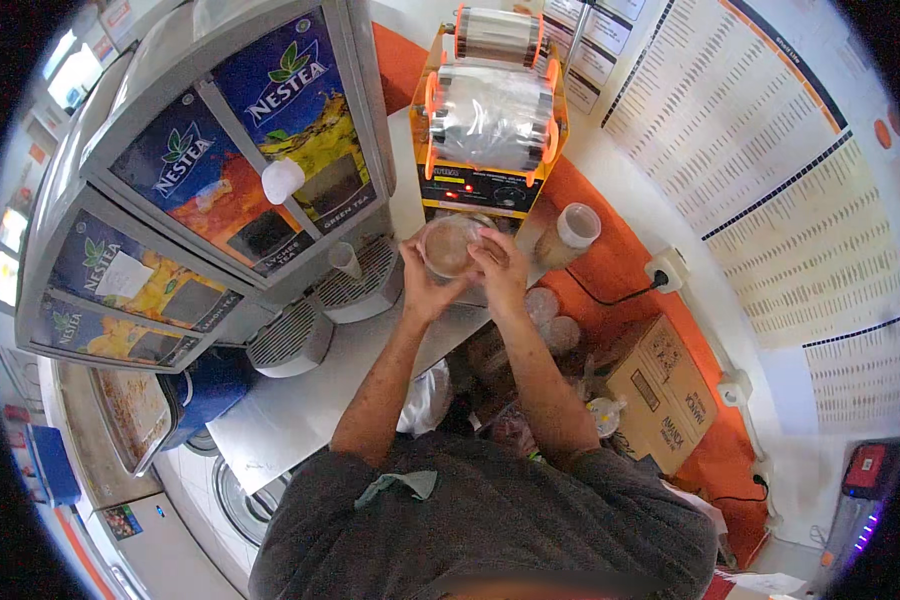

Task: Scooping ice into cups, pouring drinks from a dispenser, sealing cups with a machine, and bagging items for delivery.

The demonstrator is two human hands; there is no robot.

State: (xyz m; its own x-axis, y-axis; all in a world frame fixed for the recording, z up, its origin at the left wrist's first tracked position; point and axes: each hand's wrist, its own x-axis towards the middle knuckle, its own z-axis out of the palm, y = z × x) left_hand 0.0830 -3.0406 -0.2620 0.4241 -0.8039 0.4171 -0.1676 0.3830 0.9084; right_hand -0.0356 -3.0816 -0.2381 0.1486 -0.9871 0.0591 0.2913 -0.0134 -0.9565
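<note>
Both of my hands are around a clear plastic cup [450, 246], seen from above with a pale brownish look inside. My left hand [429, 289] grips its left and lower side. My right hand [501, 271] holds the right side, with fingers at the rim. Just beyond the cup stands a yellow-and-black cup sealing machine [481, 187], with small red lights on its front panel. A wide roll of clear sealing film [491, 120] sits on top of it. The cup hides part of the machine's lower front.
A drink dispenser [217, 150] stands left, with a small cup [345, 259] on its drip tray [371, 281]. Right of the sealer is another plastic cup [570, 232]. Stacked cups [551, 319], a cardboard box [667, 397] and a plugged-in cord [607, 300] lie further right. The metal counter [285, 420] has a near edge.
</note>
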